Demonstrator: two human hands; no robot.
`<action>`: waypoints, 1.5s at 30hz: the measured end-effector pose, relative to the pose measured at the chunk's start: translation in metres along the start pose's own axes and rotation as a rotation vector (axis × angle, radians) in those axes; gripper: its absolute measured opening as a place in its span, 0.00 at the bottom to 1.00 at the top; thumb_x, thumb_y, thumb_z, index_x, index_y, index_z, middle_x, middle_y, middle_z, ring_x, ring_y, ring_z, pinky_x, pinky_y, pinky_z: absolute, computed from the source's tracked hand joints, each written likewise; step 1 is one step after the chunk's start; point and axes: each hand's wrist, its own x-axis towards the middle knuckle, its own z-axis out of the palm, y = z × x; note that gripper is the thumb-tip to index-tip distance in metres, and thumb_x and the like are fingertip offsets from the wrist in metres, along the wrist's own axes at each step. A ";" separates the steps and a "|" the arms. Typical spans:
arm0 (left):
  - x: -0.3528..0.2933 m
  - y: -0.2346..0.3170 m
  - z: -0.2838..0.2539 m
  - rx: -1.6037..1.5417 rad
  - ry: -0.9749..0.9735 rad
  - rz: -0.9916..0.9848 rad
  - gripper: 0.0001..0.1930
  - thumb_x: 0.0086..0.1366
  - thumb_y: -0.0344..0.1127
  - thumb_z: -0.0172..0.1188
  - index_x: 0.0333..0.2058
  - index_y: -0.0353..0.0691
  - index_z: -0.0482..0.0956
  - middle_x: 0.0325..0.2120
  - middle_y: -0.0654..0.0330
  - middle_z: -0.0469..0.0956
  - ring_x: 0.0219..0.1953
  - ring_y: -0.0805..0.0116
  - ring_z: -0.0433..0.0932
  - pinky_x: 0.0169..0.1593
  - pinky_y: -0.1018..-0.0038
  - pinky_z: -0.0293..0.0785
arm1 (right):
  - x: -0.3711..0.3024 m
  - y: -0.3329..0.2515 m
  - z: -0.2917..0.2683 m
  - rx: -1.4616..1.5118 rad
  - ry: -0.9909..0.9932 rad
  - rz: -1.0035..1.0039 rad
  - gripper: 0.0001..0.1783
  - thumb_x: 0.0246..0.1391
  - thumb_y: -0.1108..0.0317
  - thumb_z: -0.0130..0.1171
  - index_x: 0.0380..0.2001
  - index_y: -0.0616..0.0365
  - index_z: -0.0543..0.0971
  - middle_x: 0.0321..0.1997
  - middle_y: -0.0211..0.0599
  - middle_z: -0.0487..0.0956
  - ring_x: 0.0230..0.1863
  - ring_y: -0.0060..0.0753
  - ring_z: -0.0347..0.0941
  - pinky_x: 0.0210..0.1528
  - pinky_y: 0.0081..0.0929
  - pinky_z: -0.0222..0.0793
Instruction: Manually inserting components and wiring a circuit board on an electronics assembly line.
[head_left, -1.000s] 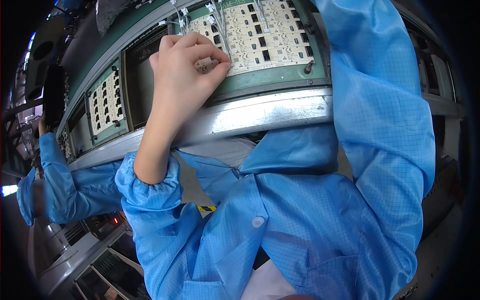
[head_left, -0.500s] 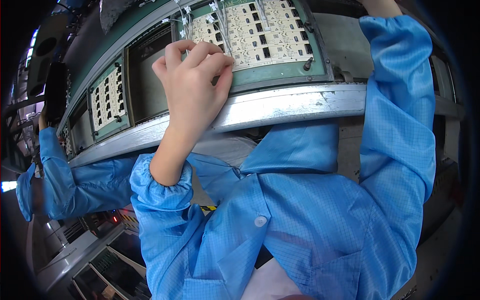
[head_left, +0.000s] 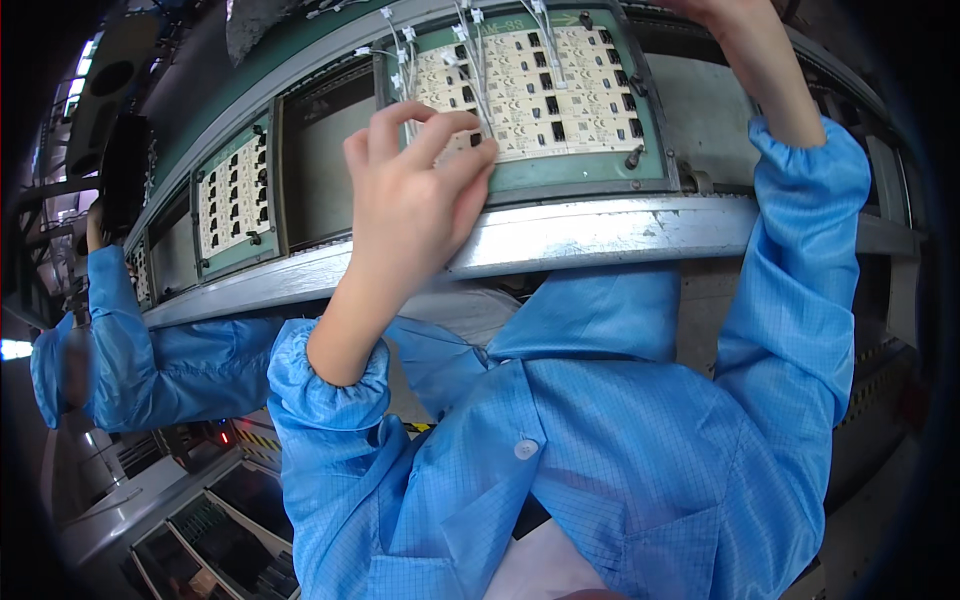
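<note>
A panel of cream circuit boards (head_left: 590, 112) with black components sits in a green carrier frame (head_left: 570, 176). Thin white wires (head_left: 480, 78) with small white connectors lie across its left part and top. Over the panel's lower left corner is my left hand (head_left: 415, 195), fingers bent, thumb and index tip brought together beside the lower end of a wire. Whatever is between those tips is hidden. My right hand (head_left: 735, 18) is raised beyond the panel's far right, cut by the top edge, so its fingers do not show.
A silver metal rail (head_left: 600, 228) runs along the near side of the line. Further left stands another carrier with a smaller-looking board panel (head_left: 233, 195). A co-worker in blue (head_left: 190, 365) works at the far left. Black trays (head_left: 215, 540) lie at lower left.
The whole view has shifted, so the panel appears slightly lower and further right. More of my right hand and wrist shows at the top. My left hand stays at the panel's lower left corner.
</note>
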 end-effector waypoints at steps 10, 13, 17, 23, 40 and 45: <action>0.050 -0.059 -0.002 -0.194 -0.189 0.016 0.08 0.61 0.38 0.66 0.39 0.47 0.88 0.47 0.63 0.80 0.52 0.55 0.75 0.51 0.55 0.71 | -0.021 0.010 0.069 -1.454 0.435 0.184 0.06 0.71 0.71 0.54 0.45 0.62 0.73 0.52 0.47 0.85 0.56 0.35 0.82 0.61 0.28 0.74; 0.094 -0.126 0.028 -0.101 0.018 -0.114 0.10 0.62 0.37 0.65 0.41 0.51 0.88 0.44 0.61 0.82 0.48 0.55 0.79 0.49 0.55 0.73 | -0.015 0.032 0.082 -1.702 0.387 0.241 0.05 0.68 0.75 0.53 0.44 0.64 0.73 0.49 0.45 0.87 0.52 0.33 0.84 0.54 0.27 0.78; 0.139 -0.142 0.075 0.035 -0.036 -0.089 0.12 0.63 0.35 0.64 0.45 0.51 0.86 0.40 0.58 0.82 0.41 0.54 0.82 0.46 0.60 0.78 | -0.021 0.045 0.078 -1.798 0.324 0.199 0.05 0.67 0.77 0.53 0.44 0.66 0.72 0.48 0.47 0.87 0.50 0.37 0.85 0.51 0.29 0.79; 0.157 -0.157 0.105 -0.049 -0.161 0.016 0.08 0.66 0.34 0.60 0.41 0.49 0.87 0.38 0.58 0.82 0.45 0.54 0.82 0.49 0.56 0.75 | -0.023 0.056 0.086 -1.708 0.410 0.324 0.06 0.67 0.76 0.53 0.45 0.65 0.70 0.47 0.50 0.86 0.47 0.46 0.86 0.44 0.29 0.78; 0.166 -0.155 0.063 -0.678 0.417 -0.344 0.08 0.64 0.33 0.64 0.37 0.34 0.83 0.28 0.55 0.85 0.31 0.70 0.83 0.37 0.71 0.78 | -0.029 0.064 0.065 -1.651 0.406 0.511 0.05 0.53 0.75 0.68 0.34 0.62 0.86 0.31 0.27 0.73 0.29 0.16 0.65 0.32 0.18 0.61; 0.163 -0.176 0.058 -1.223 0.571 -0.463 0.08 0.67 0.32 0.65 0.39 0.31 0.82 0.33 0.58 0.86 0.32 0.75 0.81 0.38 0.80 0.76 | -0.033 0.067 0.070 -1.759 0.281 0.470 0.04 0.51 0.76 0.69 0.31 0.63 0.86 0.30 0.29 0.75 0.29 0.18 0.69 0.31 0.17 0.64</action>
